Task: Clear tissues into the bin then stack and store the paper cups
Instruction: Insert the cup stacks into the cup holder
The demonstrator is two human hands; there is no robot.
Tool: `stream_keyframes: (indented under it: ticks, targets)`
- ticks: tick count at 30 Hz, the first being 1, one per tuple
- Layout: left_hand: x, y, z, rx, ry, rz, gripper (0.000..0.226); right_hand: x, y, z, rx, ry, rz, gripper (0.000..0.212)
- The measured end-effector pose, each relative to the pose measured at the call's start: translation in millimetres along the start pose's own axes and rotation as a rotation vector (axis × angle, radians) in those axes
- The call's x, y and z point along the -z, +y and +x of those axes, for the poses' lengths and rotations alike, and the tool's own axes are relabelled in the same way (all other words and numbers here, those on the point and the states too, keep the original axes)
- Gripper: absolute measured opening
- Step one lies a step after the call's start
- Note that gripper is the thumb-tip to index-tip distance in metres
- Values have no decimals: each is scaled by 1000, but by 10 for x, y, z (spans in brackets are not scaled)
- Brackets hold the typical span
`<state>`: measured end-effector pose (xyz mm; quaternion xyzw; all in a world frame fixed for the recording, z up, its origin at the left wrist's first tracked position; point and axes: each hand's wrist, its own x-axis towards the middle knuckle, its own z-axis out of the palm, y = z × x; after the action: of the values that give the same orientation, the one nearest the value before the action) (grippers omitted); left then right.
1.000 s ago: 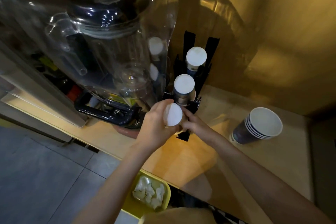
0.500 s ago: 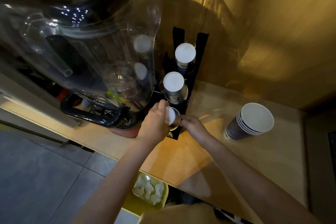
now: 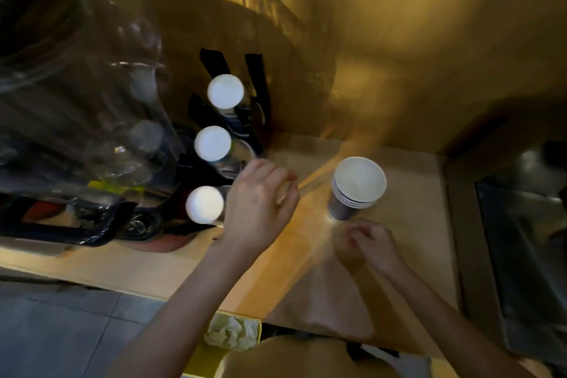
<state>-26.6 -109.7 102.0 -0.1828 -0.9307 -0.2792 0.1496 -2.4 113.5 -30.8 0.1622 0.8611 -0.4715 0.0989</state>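
A black cup rack (image 3: 259,92) stands against the wall and holds three cup stacks, seen as white discs: top (image 3: 225,91), middle (image 3: 212,143), lowest (image 3: 204,204). My left hand (image 3: 259,209) hovers just right of the lowest stack, fingers loosely curled, holding nothing. My right hand (image 3: 369,244) is over the counter, fingers bent and empty, just below a nested stack of dark paper cups (image 3: 356,189) standing upright. Under the counter edge a yellow bin (image 3: 211,356) holds crumpled white tissues (image 3: 231,331).
A large clear water bottle on a dark dispenser (image 3: 79,132) fills the left side, close to the rack. The wooden counter (image 3: 306,270) ends at a wall behind and a metal sink (image 3: 527,255) at the right. Grey floor tiles lie below left.
Both hands let go of the lowest cup stack, which now sits in the rack. My right hand moved right toward the standing cups; the view shifted right.
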Motion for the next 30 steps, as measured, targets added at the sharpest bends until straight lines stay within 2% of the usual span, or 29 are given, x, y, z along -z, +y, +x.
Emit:
stream_keyframes:
  ticks: [2, 4, 6, 8, 10, 12, 15, 17, 18, 20, 21, 23, 25, 27, 30]
  targets:
    - [-214, 96, 111, -72, -76, 40, 21, 130, 37, 25, -7, 27, -90, 31]
    - [-461, 230, 240, -122, -165, 91, 32, 278, 97, 64, 18, 40, -293, 19]
    - [-674, 350, 347, -121, -331, 106, 58, 379, 160, 102, 65, -1, -542, 26]
    - [-848, 434, 443, -139, -468, 135, 86, 419, 191, 139, 89, -57, -640, 35]
    - [-996, 489, 515, -155, -538, 192, 103, 420, 202, 192, 98, -96, -630, 40]
    - [-1132, 492, 559, -98, -608, 200, 112, 389, 234, 253, 101, -110, -560, 37]
    - [-1266, 491, 613, 31, -659, 154, 112, 279, 256, 337, -17, -90, -191, 25]
    - [-1302, 490, 646, 99, -642, 141, 108, 207, 182, 357, -231, -91, 151, 17]
    - [-1313, 482, 654, 121, -620, 131, 107, 175, 130, 377, -368, -128, 361, 19]
    - [-1314, 471, 644, 131, -545, 82, 106, 164, 9, 384, -647, -259, 713, 37]
    - [-1303, 473, 625, 119, -480, 40, 105, 181, -50, 386, -712, -316, 832, 47]
    - [-1258, 494, 573, 98, -337, -69, 106, 233, -169, 375, -703, -384, 1065, 63]
    - [-1204, 535, 503, 103, -198, -182, 110, 301, -287, 368, -632, -414, 1239, 69]
    - [-1159, 566, 416, 117, -77, -243, 105, 388, -442, 353, -589, -433, 1302, 69]
    - [-1108, 543, 285, 100, 72, -234, 93, 471, -660, 310, -511, -503, 1263, 62]
